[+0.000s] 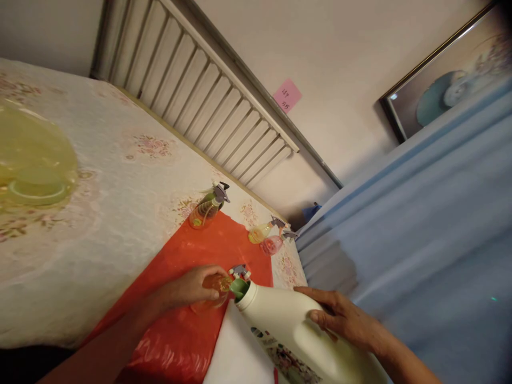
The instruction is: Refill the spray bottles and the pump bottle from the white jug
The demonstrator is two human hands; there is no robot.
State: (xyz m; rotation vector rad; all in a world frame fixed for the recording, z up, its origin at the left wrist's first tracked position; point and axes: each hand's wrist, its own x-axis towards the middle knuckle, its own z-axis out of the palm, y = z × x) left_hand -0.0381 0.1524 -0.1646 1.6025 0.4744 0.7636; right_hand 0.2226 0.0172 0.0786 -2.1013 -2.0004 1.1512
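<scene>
We can read no words for certain: the pink note (287,96) on the wall (344,48) bears two short handwritten lines, and the label (294,364) on the cream jug (280,309) is too blurred for us.

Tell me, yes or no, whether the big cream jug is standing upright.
No: the cream jug is tipped over, its green spout pointing at the neck of the clear bottle.

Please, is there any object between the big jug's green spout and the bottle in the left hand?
Nothing visible stands between them: the green spout is right at the mouth of the bottle, which the left hand holds. A grey spray head is close to the spout, but not in between.
</scene>
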